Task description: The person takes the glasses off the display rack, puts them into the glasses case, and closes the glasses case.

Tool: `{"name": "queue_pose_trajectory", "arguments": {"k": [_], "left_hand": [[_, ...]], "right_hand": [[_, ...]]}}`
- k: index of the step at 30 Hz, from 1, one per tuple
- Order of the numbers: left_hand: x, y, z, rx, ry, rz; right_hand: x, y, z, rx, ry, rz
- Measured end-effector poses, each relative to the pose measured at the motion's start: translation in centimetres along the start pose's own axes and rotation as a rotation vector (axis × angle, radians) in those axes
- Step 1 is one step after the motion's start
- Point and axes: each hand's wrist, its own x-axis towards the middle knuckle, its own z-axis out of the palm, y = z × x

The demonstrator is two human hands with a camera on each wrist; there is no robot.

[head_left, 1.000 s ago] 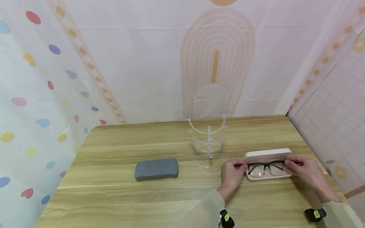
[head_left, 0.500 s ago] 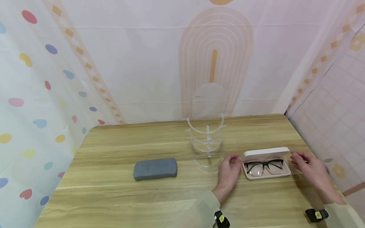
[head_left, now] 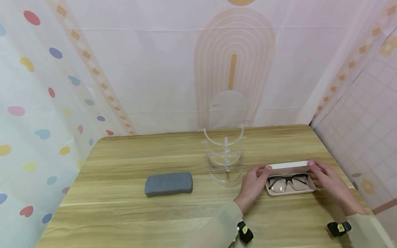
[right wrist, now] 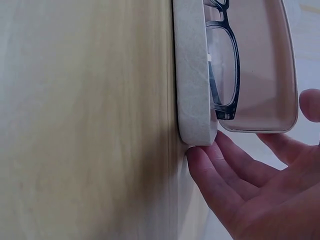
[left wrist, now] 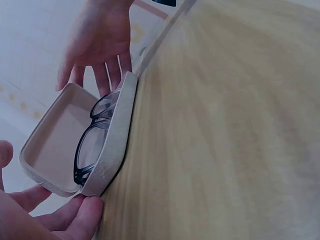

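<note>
A cream glasses case (head_left: 291,193) stands with its lid raised on the table's right side. Inside lie eyeglasses (head_left: 288,178) with black upper rims, seen also in both wrist views. My left hand (head_left: 253,186) holds the case's left end, its thumb by the lid's upper corner. At the opposite end my right hand (head_left: 330,182) grips in the same way. In the right wrist view several fingertips (right wrist: 200,157) touch the end of the base, and the thumb (right wrist: 310,104) lies close to the lid's rim.
Left of the case stands a clear tiered eyeglass stand (head_left: 226,160). A closed grey glasses case (head_left: 169,184) lies farther left on the wooden table (head_left: 124,220). Patterned curtains (head_left: 155,69) rise behind the table and on both sides.
Both hands let go of the eyeglasses, which now rest in the case, and drew apart. They have since come back in to the case's ends, with thumbs at the lid.
</note>
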Motion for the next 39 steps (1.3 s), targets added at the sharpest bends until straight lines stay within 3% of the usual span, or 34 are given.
{"name": "queue_pose_trajectory", "arguments": {"k": [10, 18, 28, 36, 39], "left_hand": [[0.5, 0.2, 0.3, 0.051, 0.017, -0.004], [0.7, 0.0, 0.2, 0.040, 0.004, 0.029], [0.8, -0.2, -0.1, -0.038, -0.043, 0.017], [0.6, -0.3, -0.2, -0.233, -0.107, -0.086], [0.6, -0.4, -0.2, -0.261, -0.117, -0.103]], "right_hand": [[0.2, -0.3, 0.0, -0.009, -0.014, 0.018], [0.2, 0.4, -0.4, 0.059, -0.066, -0.014], [0.3, 1.2, -0.8, 0.151, -0.111, -0.036], [0.4, 1.4, -1.8, 0.168, -0.187, -0.045], [0.6, 1.5, -2.1, 0.177, -0.223, -0.041]]}}
